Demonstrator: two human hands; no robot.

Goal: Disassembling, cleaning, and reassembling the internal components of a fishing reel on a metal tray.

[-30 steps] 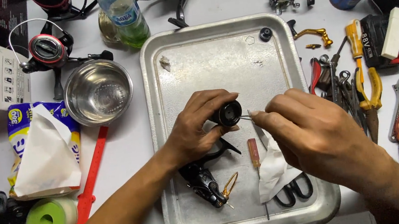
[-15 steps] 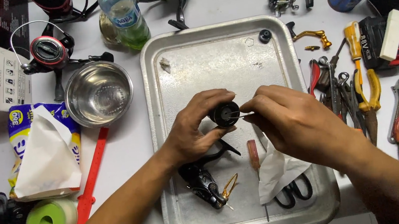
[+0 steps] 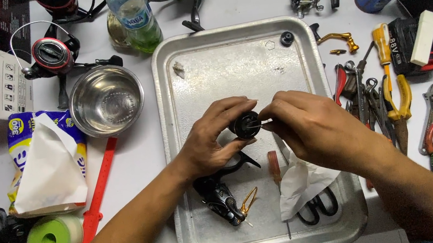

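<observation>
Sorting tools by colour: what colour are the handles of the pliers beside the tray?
Yellow, on the pliers right of the metal tray; clearest in the head view.

white table [image 3: 246,4] | centre: metal tray [image 3: 298,74] | left: steel bowl [image 3: 106,100], tissue pack [image 3: 47,160], red strip [image 3: 99,192], green roll [image 3: 53,240] | top: water bottle [image 3: 134,17] | right: pliers [image 3: 399,95], battery pack [image 3: 409,45]

Left hand [image 3: 211,144] cupped, right hand [image 3: 312,127] pinching, fingers [image 3: 269,114] meeting.

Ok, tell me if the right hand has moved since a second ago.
Yes. The right hand has slid left across the metal tray, closing on the black part the left hand holds.
</observation>
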